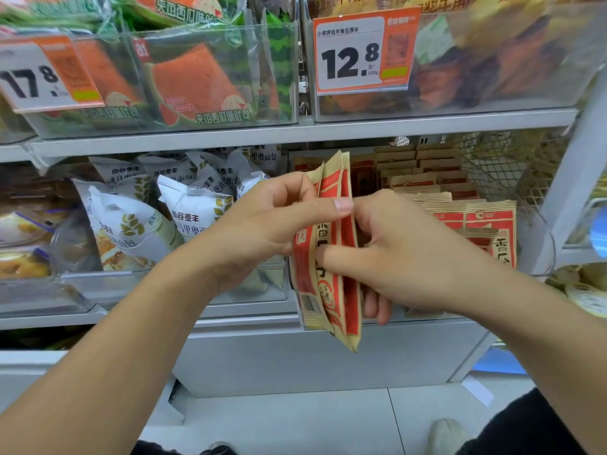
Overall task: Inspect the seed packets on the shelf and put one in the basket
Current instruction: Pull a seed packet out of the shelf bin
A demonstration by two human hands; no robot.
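Observation:
A small bunch of tan-and-red seed packets stands upright and edge-on in front of the lower shelf. My left hand grips the bunch from the left, thumb laid across its upper part. My right hand holds it from the right, with its index finger pushed between two packets and its other fingers curled behind them. More packets of the same kind stand in rows in a clear bin at the right of that shelf. No basket is in view.
White bread bags fill the bin to the left of the seed packets. Above, clear bins hold watermelon-print toast packs and a 12.8 price tag. A wire mesh divider stands at the right. Tiled floor lies below.

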